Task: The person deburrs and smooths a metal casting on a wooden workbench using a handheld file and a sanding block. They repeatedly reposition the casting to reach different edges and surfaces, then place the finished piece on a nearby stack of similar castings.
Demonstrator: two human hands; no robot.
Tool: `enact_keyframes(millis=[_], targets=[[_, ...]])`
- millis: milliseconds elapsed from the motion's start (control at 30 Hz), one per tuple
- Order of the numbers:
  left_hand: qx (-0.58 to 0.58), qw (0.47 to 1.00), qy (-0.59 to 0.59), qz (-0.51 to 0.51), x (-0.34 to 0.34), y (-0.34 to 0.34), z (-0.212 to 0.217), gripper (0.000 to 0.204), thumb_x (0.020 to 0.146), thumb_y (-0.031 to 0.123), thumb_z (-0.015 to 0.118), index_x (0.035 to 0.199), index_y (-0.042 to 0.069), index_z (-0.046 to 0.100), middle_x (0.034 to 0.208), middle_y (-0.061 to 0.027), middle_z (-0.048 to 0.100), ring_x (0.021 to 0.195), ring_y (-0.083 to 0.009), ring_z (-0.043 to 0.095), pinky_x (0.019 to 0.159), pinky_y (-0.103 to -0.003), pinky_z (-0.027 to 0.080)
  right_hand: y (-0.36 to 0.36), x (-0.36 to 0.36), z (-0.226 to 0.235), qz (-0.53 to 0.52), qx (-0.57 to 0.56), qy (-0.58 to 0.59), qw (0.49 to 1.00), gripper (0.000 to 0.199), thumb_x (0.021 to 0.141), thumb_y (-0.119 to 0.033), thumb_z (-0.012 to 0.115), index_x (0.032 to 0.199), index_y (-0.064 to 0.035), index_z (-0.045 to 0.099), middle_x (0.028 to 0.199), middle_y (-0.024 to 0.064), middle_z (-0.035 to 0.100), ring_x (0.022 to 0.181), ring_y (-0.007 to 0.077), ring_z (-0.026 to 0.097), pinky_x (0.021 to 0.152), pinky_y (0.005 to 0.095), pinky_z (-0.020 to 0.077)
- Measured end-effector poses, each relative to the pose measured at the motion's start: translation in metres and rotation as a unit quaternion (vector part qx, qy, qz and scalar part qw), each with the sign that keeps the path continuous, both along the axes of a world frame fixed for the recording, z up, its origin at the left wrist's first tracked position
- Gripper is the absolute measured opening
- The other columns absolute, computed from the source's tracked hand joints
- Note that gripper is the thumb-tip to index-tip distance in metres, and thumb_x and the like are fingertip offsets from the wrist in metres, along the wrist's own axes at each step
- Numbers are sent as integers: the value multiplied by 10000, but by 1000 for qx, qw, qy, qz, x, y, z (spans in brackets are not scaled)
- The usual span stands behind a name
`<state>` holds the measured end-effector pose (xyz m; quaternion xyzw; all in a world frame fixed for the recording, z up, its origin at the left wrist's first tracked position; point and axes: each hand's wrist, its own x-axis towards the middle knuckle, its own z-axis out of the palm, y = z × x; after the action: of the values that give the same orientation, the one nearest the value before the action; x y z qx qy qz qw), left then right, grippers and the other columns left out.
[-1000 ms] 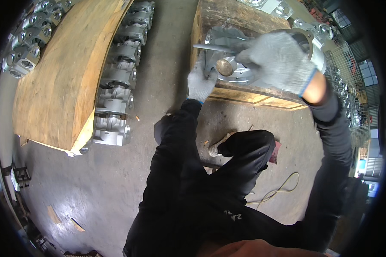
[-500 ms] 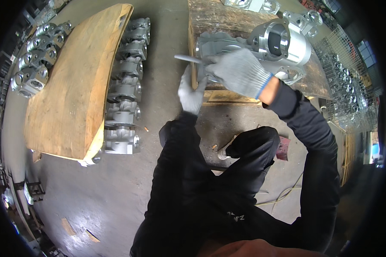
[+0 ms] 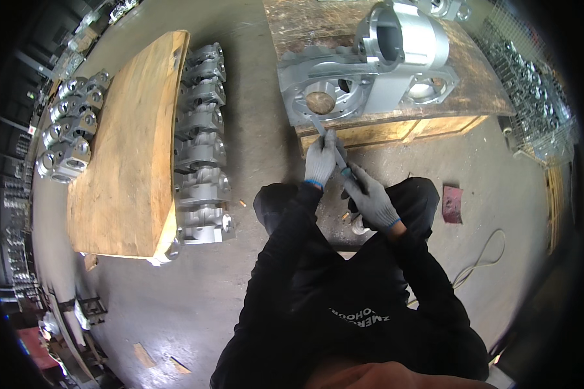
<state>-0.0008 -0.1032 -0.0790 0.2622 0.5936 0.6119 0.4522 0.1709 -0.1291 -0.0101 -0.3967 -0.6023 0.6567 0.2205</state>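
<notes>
My gloved right hand (image 3: 372, 200) is closed around the dark green handle of a long flat grey file (image 3: 339, 157). Further up the blade, my gloved left hand (image 3: 319, 161) grips it between thumb and fingers. The file slants up to the left, its tip close to the near edge of a large silver metal casting (image 3: 384, 94); I cannot tell if they touch. That casting rests on a worn wooden crate top (image 3: 474, 91), with round openings and a wide upright cylinder.
To the left, a plywood-topped stand (image 3: 126, 149) has rows of silver castings (image 3: 201, 152) along both sides. A wire mesh cage (image 3: 532, 97) with metal parts stands at the right. A cable (image 3: 480, 264) and a dark red piece (image 3: 452, 204) lie on the floor.
Both hands have come down, nearer my knees, and the right has moved from above the casting to below its edge. The file now points up and away, and the view has shifted.
</notes>
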Motion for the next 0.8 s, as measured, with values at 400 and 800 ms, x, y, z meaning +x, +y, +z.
enact_keyframes(millis=[400, 800], targets=[[6, 980, 160, 122, -8, 26, -15, 575, 1113, 386, 438, 804, -30, 688, 687, -133, 683, 644, -226, 662, 648, -389, 511, 49, -1, 5, 49, -130, -3, 990, 472, 1043, -300, 602, 1472, -111, 554, 752, -29, 549, 615, 94, 540, 532, 255, 426], [-43, 992, 96, 72, -4, 35, -5, 553, 1103, 391, 436, 782, -6, 650, 687, -134, 663, 601, -240, 652, 580, -376, 499, 34, 5, 22, 40, -76, -25, 996, 555, 1072, -259, 566, 1559, -30, 435, 808, 26, 627, 619, 67, 541, 545, 259, 458]])
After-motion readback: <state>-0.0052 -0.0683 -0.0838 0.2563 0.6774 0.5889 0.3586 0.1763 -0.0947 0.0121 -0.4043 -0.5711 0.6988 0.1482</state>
